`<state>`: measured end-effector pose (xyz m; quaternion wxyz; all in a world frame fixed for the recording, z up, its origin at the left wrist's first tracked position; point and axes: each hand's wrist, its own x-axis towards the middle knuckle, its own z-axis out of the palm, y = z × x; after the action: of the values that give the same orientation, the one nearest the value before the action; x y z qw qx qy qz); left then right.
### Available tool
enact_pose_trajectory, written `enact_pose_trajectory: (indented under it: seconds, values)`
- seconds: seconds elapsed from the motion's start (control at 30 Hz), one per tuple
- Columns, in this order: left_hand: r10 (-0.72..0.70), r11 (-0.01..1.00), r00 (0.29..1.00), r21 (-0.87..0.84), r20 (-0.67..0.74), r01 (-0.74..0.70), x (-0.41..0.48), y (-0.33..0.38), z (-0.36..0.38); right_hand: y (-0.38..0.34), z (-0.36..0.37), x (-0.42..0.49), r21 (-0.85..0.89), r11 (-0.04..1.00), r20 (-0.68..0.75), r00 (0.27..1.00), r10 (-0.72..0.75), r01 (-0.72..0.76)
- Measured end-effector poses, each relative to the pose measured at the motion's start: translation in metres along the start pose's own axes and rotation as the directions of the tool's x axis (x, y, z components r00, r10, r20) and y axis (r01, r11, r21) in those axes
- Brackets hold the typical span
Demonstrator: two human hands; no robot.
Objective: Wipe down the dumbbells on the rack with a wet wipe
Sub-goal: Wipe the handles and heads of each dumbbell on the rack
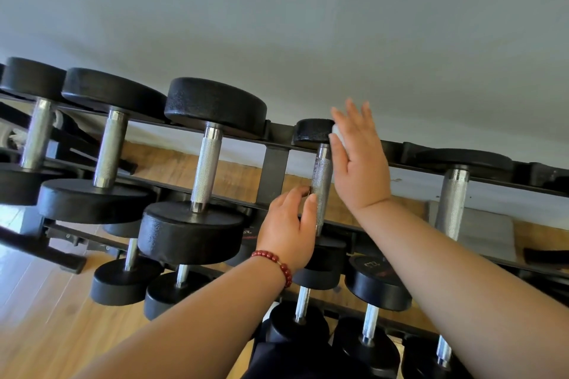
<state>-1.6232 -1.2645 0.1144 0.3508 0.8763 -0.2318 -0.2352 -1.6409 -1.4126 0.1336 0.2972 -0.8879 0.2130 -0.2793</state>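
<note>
Nearest me, the lower dumbbells (378,283) on the rack (274,163) show no damp sheen, so I can't tell whether they have been wiped. I would guess they are yet to come.

Just beyond them my left hand (289,224), with a red bead bracelet (274,259) at the wrist, has its fingers curled. The index tip and thumb are closed on the knurled handle (321,181) of one top-row dumbbell, steadying it.

Past that, my right hand (360,160) is flat with its fingers straight and spread. It grips nothing, but it presses the wet wipe (336,132) against that dumbbell's far head (311,129). Only a white corner of the wipe peeks out beside the palm.

I judge the job mid-way. This head is being cleaned now, and its handle, its near head and the top-row dumbbell to its right (452,194) look like what remains up here.

Counting from near to far, I see five lower dumbbells by their handles, though others may be cut off. There are two hands and one wipe. The top row holds five dumbbells, and the one in hand is fourth from the left. The grey wall (308,24) is behind everything.
</note>
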Motion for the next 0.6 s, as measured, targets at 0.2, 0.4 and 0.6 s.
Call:
enact_pose_trajectory:
  seconds: [0.2,0.4,0.6]
  values:
    - [0.012,1.0,1.0,-0.002,-0.013,-0.012,-0.001,0.002,0.0,0.024,-0.013,0.004,-0.193,0.949,0.156,0.962,-0.223,0.251]
    - [0.03,1.0,0.998,-0.007,-0.055,-0.031,-0.005,0.007,-0.002,0.027,-0.029,-0.007,-0.311,0.878,0.135,0.931,-0.338,0.364]
    - [0.191,0.973,0.975,0.151,-0.111,-0.174,-0.019,0.016,-0.005,0.033,-0.059,-0.051,-0.42,0.824,0.108,0.923,-0.37,0.38]
